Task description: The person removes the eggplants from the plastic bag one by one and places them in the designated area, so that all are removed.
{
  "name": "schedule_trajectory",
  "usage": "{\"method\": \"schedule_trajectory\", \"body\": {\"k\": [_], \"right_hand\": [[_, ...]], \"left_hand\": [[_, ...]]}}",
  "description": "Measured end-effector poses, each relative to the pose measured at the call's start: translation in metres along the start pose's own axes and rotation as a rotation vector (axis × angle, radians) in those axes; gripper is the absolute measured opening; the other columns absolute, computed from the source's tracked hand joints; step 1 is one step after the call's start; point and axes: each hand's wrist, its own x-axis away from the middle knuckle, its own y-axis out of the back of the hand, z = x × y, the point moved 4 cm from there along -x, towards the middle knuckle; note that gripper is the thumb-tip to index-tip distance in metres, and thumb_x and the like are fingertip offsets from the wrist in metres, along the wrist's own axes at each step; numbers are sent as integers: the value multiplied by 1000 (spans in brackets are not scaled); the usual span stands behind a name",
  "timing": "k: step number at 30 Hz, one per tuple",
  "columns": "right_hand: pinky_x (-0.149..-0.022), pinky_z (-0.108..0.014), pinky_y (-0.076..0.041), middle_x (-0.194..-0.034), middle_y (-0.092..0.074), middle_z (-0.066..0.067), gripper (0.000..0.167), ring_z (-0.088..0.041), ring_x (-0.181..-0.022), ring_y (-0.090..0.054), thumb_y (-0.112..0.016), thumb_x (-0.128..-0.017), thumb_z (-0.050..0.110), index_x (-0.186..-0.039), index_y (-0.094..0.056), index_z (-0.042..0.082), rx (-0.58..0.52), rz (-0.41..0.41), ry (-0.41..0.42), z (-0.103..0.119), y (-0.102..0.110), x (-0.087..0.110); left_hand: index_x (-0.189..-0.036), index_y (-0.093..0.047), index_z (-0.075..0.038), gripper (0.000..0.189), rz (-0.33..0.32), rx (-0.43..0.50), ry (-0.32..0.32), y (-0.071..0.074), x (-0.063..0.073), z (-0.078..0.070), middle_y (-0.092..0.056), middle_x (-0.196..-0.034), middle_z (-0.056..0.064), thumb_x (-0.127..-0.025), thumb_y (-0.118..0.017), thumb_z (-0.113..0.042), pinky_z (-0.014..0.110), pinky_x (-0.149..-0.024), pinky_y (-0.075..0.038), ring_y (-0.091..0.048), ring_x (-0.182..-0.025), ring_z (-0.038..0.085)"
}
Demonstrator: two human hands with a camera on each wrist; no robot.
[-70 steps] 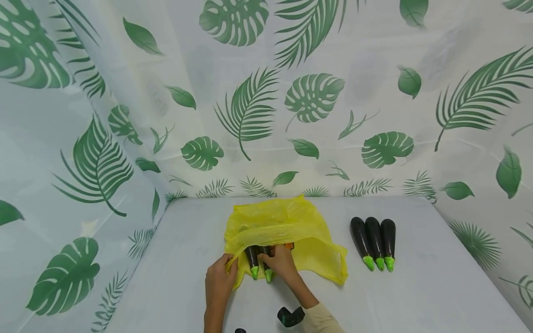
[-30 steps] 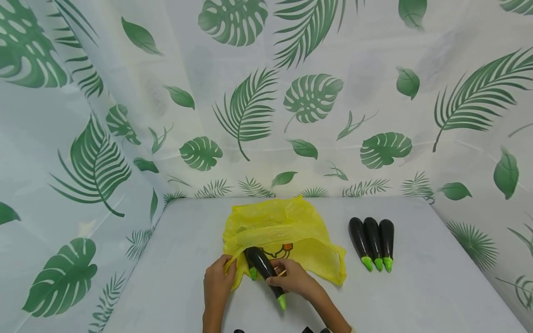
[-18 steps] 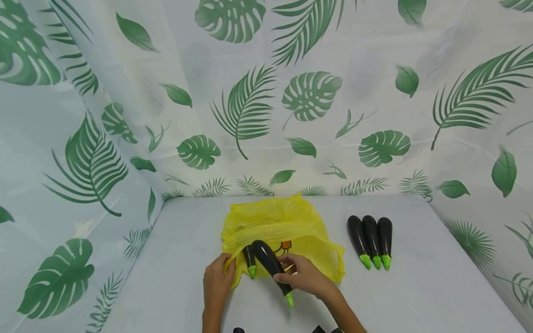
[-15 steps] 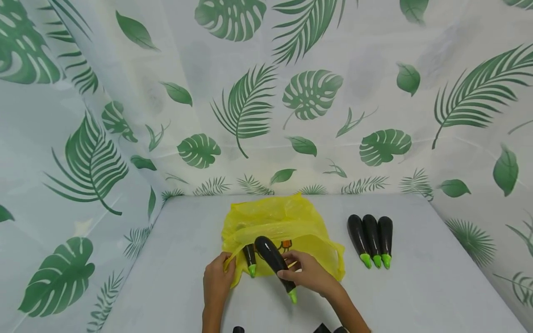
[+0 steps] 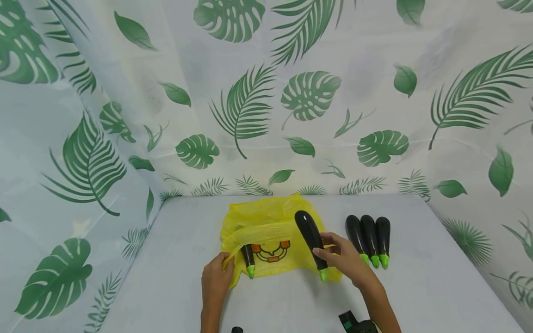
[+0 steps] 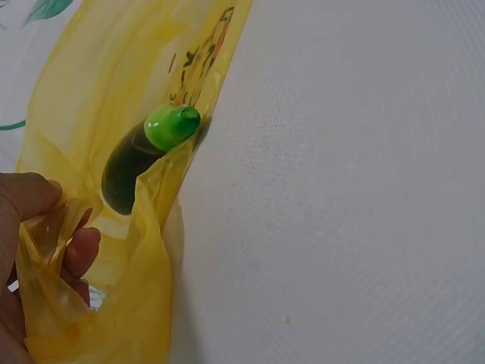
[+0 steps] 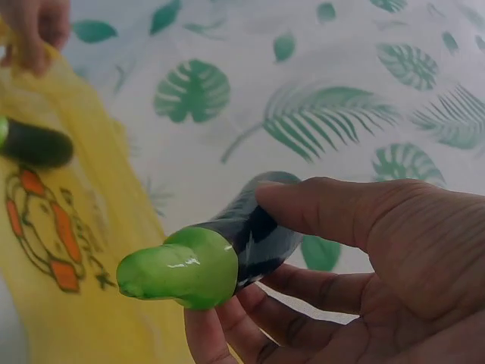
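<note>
My right hand point(image 5: 343, 256) grips a dark eggplant point(image 5: 309, 235) with a green stem end, held tilted above the right side of the yellow plastic bag point(image 5: 287, 259). In the right wrist view the thumb lies over the eggplant point(image 7: 261, 227) and the fingers curl beneath it. My left hand point(image 5: 217, 276) pinches the left edge of the bag's mouth; bag film point(image 6: 53, 265) bunches between thumb and fingers in the left wrist view. Another eggplant point(image 5: 248, 259) lies in the bag's opening, green end toward me, its far end hidden under the film.
Three eggplants point(image 5: 368, 238) lie side by side on the white table point(image 5: 424, 286), right of the bag, green ends toward me. A leaf-printed curtain point(image 5: 258, 106) stands behind and to the left. A black wrist camera point(image 5: 358, 323) shows on the right forearm.
My right hand has taken hold of one eggplant in the bag's mouth, drawn it out, then lifted it to the right. My left hand keeps its hold on the bag's edge.
</note>
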Motion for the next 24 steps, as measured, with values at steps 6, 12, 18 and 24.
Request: {"method": "schedule_trajectory", "body": {"k": [6,12,18,24], "right_hand": [[-83,-35,-57,-136,-51,-24,68,-34,-116,-57,-65,-93,38,-144,-41,2,76,-117,-29,-12,37,3],[-86,-35,-56,-137,-46,-29,71,-39,-121,-50,-59,-96,38,-147,-33,-5,145,-244,-121,-33,69,8],[-89,-42,-55,-138,-42,-34,70,-47,-126,-45,-55,-98,35,-145,-29,-10,139,-346,-210,-54,99,11],[-85,-43,-56,-139,-40,-35,71,-49,-122,-48,-54,-97,36,-146,-30,-10,98,-459,-287,-81,124,10]], "left_hand": [[-96,-72,-8,12,-14,15,-11,2,-1,1,-74,-86,3,-86,-73,-15,34,-68,-55,-66,-75,14],[-96,-72,-8,12,-13,-3,-1,3,-1,1,-74,-86,3,-86,-73,-14,35,-69,-56,-66,-75,15],[-94,-72,-8,11,-11,-11,6,4,0,1,-74,-86,3,-86,-73,-14,35,-68,-55,-67,-76,16],[-95,-72,-8,11,4,-25,26,4,2,2,-74,-87,3,-85,-73,-13,37,-69,-55,-67,-77,17]]}}
